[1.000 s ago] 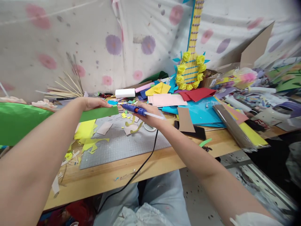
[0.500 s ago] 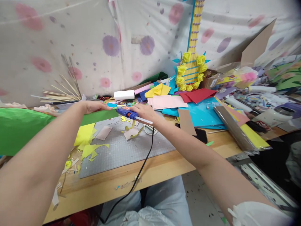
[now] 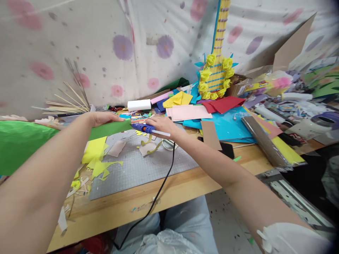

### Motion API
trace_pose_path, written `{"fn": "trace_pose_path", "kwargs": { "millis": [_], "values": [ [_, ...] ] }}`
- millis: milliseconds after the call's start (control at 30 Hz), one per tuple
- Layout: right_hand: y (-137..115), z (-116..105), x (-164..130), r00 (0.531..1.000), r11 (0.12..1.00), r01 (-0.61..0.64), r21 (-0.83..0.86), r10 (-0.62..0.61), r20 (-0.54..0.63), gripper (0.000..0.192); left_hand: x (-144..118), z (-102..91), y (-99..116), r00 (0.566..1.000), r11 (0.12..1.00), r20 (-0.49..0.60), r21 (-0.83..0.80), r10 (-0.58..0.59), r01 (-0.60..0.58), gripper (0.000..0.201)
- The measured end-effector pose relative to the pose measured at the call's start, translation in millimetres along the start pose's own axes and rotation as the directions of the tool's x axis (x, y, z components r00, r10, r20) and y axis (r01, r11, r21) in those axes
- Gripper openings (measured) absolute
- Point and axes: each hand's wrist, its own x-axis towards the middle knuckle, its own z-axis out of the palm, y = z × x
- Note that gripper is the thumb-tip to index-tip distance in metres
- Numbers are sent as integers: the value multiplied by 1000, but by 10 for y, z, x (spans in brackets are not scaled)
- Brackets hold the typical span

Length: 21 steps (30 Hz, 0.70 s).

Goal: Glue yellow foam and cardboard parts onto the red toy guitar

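- Green sheet [image 3: 23,148]: smooth, with a soft sheen
- Glue gun [image 3: 143,128]: smooth blue plastic; its glue stick [image 3: 161,133] translucent
- Worktop [image 3: 185,181]: pale grained wood
- Cutting mat [image 3: 127,176]: matt grey
- Yellow scraps [image 3: 95,151]: thin, matt, paper-like
- Brown roll [image 3: 261,139]: glossy clear plastic wrapping
- Backdrop [image 3: 92,31]: creased, cloth or plastic, unclear which

The left edge cuts the green piece [image 3: 21,143]; the left forearm [image 3: 47,176] hides part of it; the top edge cuts the guitar shape [image 3: 218,42].

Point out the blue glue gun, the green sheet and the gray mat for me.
Blue glue gun [image 3: 142,127]: head view, on its body.
Green sheet [image 3: 111,129]: head view, on its narrow right-hand section.
Gray mat [image 3: 129,174]: head view, bare surface.
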Motion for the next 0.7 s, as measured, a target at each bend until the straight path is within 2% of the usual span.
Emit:
{"fn": "trace_pose_path", "kwargs": {
  "millis": [133,300,500,700],
  "values": [
    [19,-12,-20,999,999,50,-1,-50,13,37,-38,13,17,1000,1000,-26,-19,-3,2,44],
    [49,-63,-2,1000,1000,-3,5,3,-1,35,-91,70,46,997,999,-80,-44,-4,0,41],
    [34,-72,32,999,999,-38,0,38,-28,33,-94,69,50,999,1000,-54,-29,1,-2,42],
    [6,-35,-24,998,998,58,10,-58,33,34,-121,46,55,999,999,-12,-13,-51,51,43]
  ]
}}
